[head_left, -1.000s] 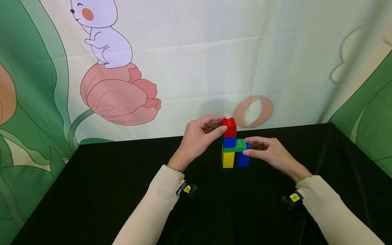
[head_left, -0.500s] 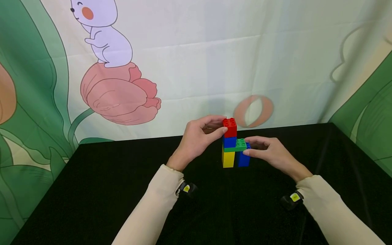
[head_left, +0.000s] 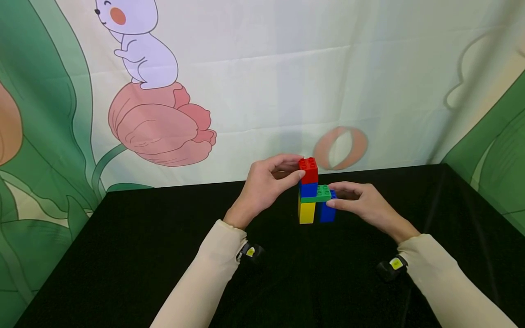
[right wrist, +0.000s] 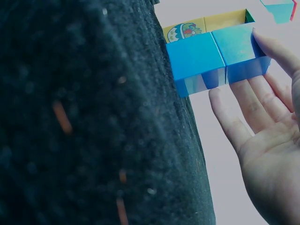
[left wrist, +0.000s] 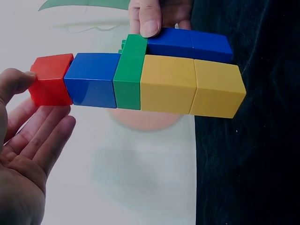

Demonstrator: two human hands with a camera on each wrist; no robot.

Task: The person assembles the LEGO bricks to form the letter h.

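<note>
A small structure of toy building blocks stands on the black cloth. Its left column has two yellow blocks (left wrist: 168, 84), and its right column two blue blocks (right wrist: 197, 58). A flat green block (head_left: 324, 193) bridges both columns. Above the yellow side, a single blue block (left wrist: 93, 79) sits on the green one, with a red block (head_left: 309, 170) on top. My left hand (head_left: 264, 184) pinches the red block between thumb and fingers. With thumb and fingertips, my right hand (head_left: 362, 202) holds the upper blue block of the right column. One yellow face bears a printed picture, seen in the right wrist view.
The black cloth (head_left: 164, 255) covers the table under both forearms. Close behind its back edge hangs a pale curtain (head_left: 254, 91) printed with a cartoon animal, a flower and green leaves. Each wrist carries a small black camera (head_left: 254, 253).
</note>
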